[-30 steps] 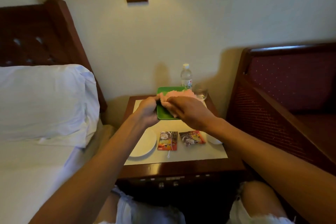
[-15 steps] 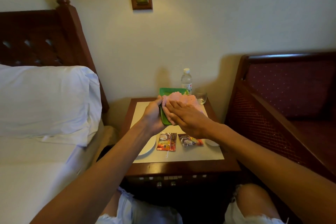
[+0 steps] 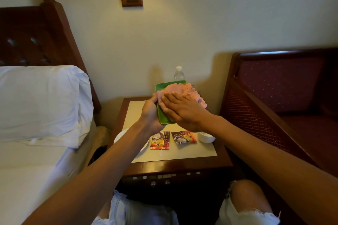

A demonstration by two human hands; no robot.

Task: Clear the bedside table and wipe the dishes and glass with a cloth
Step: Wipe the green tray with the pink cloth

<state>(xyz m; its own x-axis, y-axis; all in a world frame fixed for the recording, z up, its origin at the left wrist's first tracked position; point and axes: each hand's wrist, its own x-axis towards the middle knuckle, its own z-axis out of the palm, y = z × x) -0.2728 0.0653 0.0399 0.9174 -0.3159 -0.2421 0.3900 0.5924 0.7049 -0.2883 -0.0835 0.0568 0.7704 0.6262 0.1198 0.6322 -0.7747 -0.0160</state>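
Observation:
My left hand (image 3: pixel 150 113) grips the left edge of a square green plate (image 3: pixel 162 117) and holds it tilted above the bedside table (image 3: pixel 175 165). A pink cloth (image 3: pixel 184 90) lies over the plate's face. My right hand (image 3: pixel 180 109) presses flat on the cloth with its fingers straight. On the table below lie a white plate (image 3: pixel 118 137), partly under my left forearm, and a small white dish (image 3: pixel 206 137). The glass is hidden behind the cloth.
Two red snack sachets (image 3: pixel 160 140) (image 3: pixel 183 138) lie on the table's pale mat. A water bottle (image 3: pixel 178 73) stands at the back by the wall. A bed with a white pillow (image 3: pixel 40 104) is on the left, a wooden armchair (image 3: pixel 274 100) on the right.
Both hands have lifted the green plate and the cloth up off the table and toward me. The plate is more tilted now, and the glass is covered from view.

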